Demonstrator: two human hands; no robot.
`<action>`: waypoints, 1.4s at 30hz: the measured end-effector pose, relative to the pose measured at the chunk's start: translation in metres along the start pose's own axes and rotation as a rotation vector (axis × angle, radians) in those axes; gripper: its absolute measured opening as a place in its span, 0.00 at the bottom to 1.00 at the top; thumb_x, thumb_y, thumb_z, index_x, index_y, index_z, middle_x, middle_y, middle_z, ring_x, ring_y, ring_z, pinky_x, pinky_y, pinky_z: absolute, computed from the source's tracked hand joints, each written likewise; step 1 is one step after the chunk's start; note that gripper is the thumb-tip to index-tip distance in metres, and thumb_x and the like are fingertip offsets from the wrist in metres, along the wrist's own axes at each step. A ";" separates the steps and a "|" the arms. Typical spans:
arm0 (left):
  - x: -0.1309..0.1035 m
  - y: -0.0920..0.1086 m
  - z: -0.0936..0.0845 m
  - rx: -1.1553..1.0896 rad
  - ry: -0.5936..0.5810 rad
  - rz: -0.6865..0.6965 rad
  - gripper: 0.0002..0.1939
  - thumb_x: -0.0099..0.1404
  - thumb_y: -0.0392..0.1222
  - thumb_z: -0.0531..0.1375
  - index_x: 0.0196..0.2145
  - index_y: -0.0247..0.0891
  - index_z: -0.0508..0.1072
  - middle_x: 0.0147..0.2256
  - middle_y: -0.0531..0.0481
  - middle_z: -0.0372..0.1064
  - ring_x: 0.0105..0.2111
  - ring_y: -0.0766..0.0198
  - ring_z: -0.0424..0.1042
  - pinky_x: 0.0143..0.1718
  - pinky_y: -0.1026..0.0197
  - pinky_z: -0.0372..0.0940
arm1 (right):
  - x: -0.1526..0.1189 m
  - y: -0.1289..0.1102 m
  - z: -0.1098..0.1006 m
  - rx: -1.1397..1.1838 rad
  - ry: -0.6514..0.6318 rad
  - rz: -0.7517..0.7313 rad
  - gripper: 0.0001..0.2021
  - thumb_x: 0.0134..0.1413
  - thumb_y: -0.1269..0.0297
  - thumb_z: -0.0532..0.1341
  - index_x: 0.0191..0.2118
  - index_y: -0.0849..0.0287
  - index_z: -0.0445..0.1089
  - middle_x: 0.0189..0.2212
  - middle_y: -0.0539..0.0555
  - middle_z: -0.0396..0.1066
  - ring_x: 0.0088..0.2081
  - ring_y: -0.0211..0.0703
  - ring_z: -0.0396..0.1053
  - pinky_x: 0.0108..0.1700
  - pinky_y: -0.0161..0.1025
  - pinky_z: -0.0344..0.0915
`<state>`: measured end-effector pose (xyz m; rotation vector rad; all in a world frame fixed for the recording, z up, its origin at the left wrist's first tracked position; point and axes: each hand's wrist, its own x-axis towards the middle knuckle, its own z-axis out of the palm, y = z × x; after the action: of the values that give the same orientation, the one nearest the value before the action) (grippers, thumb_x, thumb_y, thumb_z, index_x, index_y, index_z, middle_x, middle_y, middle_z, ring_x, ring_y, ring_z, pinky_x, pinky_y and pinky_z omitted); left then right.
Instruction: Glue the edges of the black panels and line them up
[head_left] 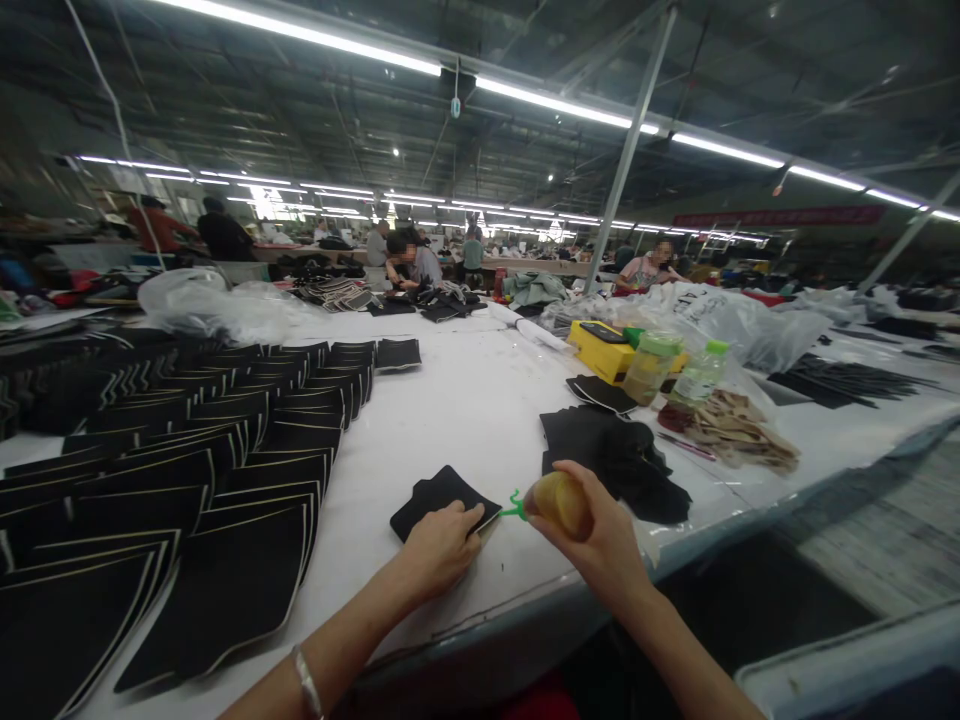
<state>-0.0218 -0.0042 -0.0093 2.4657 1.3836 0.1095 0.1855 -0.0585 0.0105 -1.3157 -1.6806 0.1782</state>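
Observation:
My left hand (pixel 442 540) holds a small black fabric piece (pixel 433 497) against the white table, its fingers bent over the near right part. A pale edge shows along that piece's right side. My right hand (pixel 604 535) is closed around a yellowish squeeze bottle (pixel 564 503), tilted over on its side. The bottle's green nozzle (pixel 516 505) points left, and its tip is at the fabric's right edge. Whether anything comes out of the tip is too small to tell. Just beyond the bottle lies a pile of black fabric pieces (pixel 607 455).
Overlapping rows of black panels with pale edges (pixel 225 560) cover the left side. At the right are a yellow box (pixel 600 352), a jar (pixel 651 368), a green-capped bottle (pixel 701 372), a brown cloth (pixel 742 430) and plastic bags (pixel 735 320). Several people work farther back.

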 end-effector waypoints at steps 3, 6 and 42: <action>0.000 -0.004 0.001 -0.042 -0.014 0.013 0.25 0.64 0.39 0.46 0.57 0.45 0.65 0.40 0.45 0.68 0.39 0.54 0.72 0.40 0.56 0.64 | 0.000 0.002 0.000 0.023 -0.007 0.051 0.25 0.50 0.53 0.67 0.52 0.55 0.62 0.45 0.55 0.69 0.43 0.53 0.69 0.48 0.47 0.64; 0.001 -0.007 0.002 -0.069 -0.016 0.030 0.25 0.64 0.40 0.46 0.58 0.43 0.64 0.42 0.44 0.68 0.41 0.54 0.71 0.42 0.56 0.63 | -0.001 0.004 0.000 0.084 -0.054 0.120 0.26 0.49 0.53 0.68 0.52 0.55 0.63 0.43 0.54 0.70 0.41 0.52 0.69 0.47 0.46 0.64; -0.005 -0.014 -0.008 -0.222 -0.119 0.047 0.27 0.65 0.37 0.46 0.62 0.36 0.59 0.47 0.44 0.65 0.47 0.59 0.66 0.51 0.61 0.59 | -0.027 -0.003 0.010 0.359 -0.090 0.298 0.27 0.45 0.52 0.69 0.50 0.55 0.65 0.41 0.52 0.69 0.41 0.51 0.68 0.42 0.41 0.64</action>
<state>-0.0377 0.0006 -0.0057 2.2829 1.1967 0.1183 0.1745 -0.0779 -0.0088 -1.2880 -1.4340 0.6911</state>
